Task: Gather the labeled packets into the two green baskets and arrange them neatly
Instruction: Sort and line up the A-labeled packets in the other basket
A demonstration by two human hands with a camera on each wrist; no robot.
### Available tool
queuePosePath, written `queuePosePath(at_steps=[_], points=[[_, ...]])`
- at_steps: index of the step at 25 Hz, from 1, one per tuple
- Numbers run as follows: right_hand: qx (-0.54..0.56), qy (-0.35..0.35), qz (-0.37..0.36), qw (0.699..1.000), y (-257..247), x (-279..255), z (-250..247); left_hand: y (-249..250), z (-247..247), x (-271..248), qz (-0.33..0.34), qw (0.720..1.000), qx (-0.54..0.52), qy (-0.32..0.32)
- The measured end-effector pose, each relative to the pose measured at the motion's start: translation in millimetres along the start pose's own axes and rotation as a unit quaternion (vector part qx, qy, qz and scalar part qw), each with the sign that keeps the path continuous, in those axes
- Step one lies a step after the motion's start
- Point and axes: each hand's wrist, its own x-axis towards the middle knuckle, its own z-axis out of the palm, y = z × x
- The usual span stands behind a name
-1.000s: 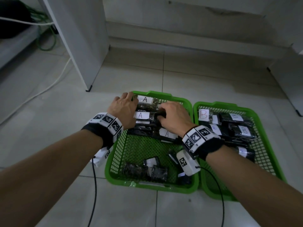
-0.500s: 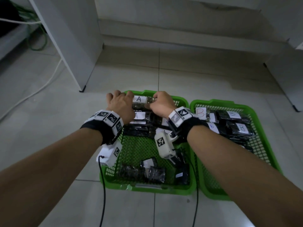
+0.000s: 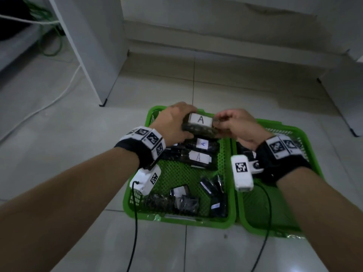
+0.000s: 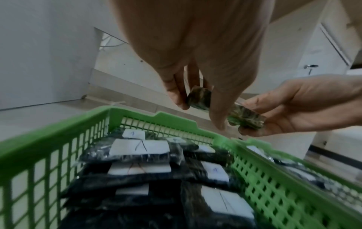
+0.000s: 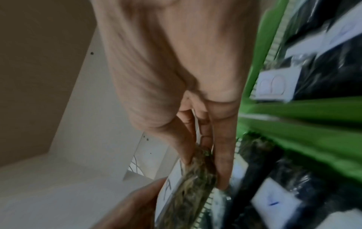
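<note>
Both hands hold one dark packet with a white "A" label (image 3: 200,123) above the far end of the left green basket (image 3: 176,222). My left hand (image 3: 173,123) grips its left end, and my right hand (image 3: 233,124) pinches its right end. In the left wrist view the A packet (image 4: 199,99) hangs between my left fingers, clear of the basket rim (image 4: 172,120). In the right wrist view my right fingers (image 5: 205,139) clamp the A packet (image 5: 194,178). More A-labeled packets (image 3: 198,158) lie stacked below. The right green basket (image 3: 312,173) holds B-labeled packets (image 5: 272,85).
Several loose dark packets (image 3: 182,199) lie at the near end of the left basket. A white cabinet panel (image 3: 92,50) stands on the tiled floor at the far left, with a white cable (image 3: 64,91) beside it. A wall step (image 3: 225,44) runs behind the baskets.
The A packet at the far end of the left basket has been lifted off the stack; both hands now hold it by its ends above the basket.
</note>
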Motion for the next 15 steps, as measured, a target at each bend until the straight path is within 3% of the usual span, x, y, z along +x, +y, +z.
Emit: queuePosePath(at_steps=[2,3,6,7,11,15], points=[[-0.149,-0.005,-0.058,0.987,17.9,-10.6,-6.8,9.5,12.6,-4.1,0.018,0.998,0.034,-0.04],[-0.268,-0.015,-0.106,0.958,25.9,-13.8,-7.4,13.7,18.8,-6.2,0.026,0.997,0.047,-0.056],[-0.553,-0.026,-0.175,0.814,38.7,-20.4,6.7,15.4,34.2,-15.5,0.055,0.989,0.092,-0.101],[-0.592,-0.027,-0.17,0.788,40.6,-21.0,10.8,14.3,37.0,-16.5,0.062,0.984,0.121,-0.112],[-0.639,-0.042,-0.126,0.758,49.5,-13.9,21.2,-4.1,34.4,-17.4,-0.01,0.953,0.268,-0.142],[-0.66,-0.053,-0.169,0.731,45.9,-9.6,30.8,-19.0,36.4,-20.1,-0.058,0.947,0.264,-0.172]])
